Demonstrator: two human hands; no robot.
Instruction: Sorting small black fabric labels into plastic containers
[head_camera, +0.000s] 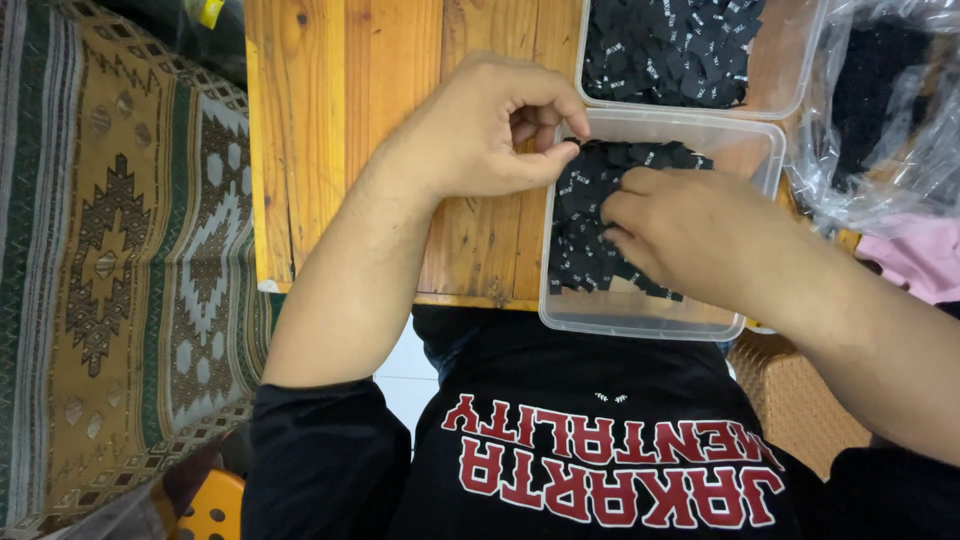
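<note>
Wooden planks form the counter (340, 120), with a patterned rug (120, 260) on the floor beside it. Near its front edge sits a clear plastic tub (610, 318) of small black fabric labels (585, 215). The left hand (480, 130) pinches one label between thumb and forefinger at the tub's rim; the right hand (690, 235) lies curled over the pile, fingers gathering labels. A second tub (790, 90) of labels stands behind, a plastic bag (890, 110) beside it
</note>
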